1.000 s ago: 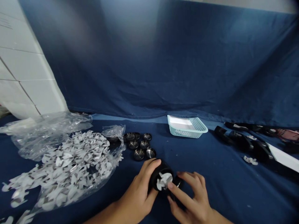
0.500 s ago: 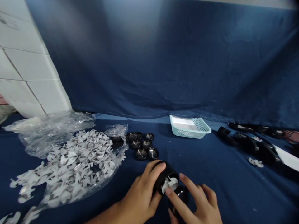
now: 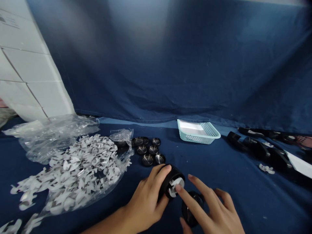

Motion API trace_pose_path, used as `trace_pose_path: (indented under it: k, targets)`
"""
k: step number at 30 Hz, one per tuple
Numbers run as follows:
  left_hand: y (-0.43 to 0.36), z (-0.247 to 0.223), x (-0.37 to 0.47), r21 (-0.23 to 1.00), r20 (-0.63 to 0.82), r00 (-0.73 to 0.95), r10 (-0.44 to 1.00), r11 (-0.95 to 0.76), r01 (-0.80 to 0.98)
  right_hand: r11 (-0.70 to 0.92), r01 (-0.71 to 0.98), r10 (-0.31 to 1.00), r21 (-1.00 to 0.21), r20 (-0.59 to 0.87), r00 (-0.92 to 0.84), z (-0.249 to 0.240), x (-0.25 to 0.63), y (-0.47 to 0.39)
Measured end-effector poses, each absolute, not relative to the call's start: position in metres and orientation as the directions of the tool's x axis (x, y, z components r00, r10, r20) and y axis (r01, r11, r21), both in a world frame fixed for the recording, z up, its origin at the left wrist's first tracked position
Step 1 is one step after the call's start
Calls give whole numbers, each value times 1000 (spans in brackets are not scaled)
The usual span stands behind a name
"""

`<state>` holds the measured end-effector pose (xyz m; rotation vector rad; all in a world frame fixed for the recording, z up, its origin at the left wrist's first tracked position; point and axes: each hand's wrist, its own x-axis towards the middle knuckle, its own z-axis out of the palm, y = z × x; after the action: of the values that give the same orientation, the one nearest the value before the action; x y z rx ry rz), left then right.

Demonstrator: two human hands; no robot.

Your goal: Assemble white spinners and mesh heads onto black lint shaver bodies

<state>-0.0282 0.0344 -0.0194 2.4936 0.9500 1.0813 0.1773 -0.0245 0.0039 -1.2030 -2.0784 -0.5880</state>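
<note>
A black cylindrical housing (image 3: 168, 177) is wrapped by the fingers of my left hand (image 3: 146, 203), its open end tilted toward the right. Inside that opening sits a white plastic piece (image 3: 173, 191). The index fingertip of my right hand (image 3: 209, 208) touches the white piece, while its other fingers are spread. Under my right hand is a round black part (image 3: 191, 209), partly covered by the fingers. Beyond my hands, several small black round cups with metallic insides (image 3: 147, 159) stand in a cluster.
To the left, a heap of white plastic pieces (image 3: 85, 169) lies on clear plastic, with a crumpled clear bag (image 3: 58, 133) behind. A light-blue basket (image 3: 197, 139) holds white paper. Black parts (image 3: 258, 148) lie at right beside a loose white piece (image 3: 266, 169). A blue curtain hangs behind.
The white piece has turned and sits deeper in the housing. My right hand has shifted slightly right, its index finger still on the piece. The round black part shows a little farther right.
</note>
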Motion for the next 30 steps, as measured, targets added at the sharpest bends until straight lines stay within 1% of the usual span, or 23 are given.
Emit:
trace_pose_path:
  k: [5, 12, 18, 27, 30]
  targets:
    - [33, -21, -28, 404, 581, 525, 622, -780, 477, 484, 874, 576, 41, 737, -354, 12, 180, -26]
    - [34, -20, -28, 456, 555, 491, 672, -739, 496, 464, 884, 600, 57, 714, -361, 17, 182, -25]
    - [36, -19, -26, 494, 540, 483, 689, -724, 481, 457, 888, 610, 42, 712, -348, 19, 180, -27]
    - [37, -18, -25, 532, 540, 453, 710, -704, 471, 485, 869, 606, 97, 680, -413, 16, 181, -28]
    - [36, -18, -25, 524, 550, 457, 699, -715, 463, 493, 854, 589, 165, 660, -467, 17, 184, -26]
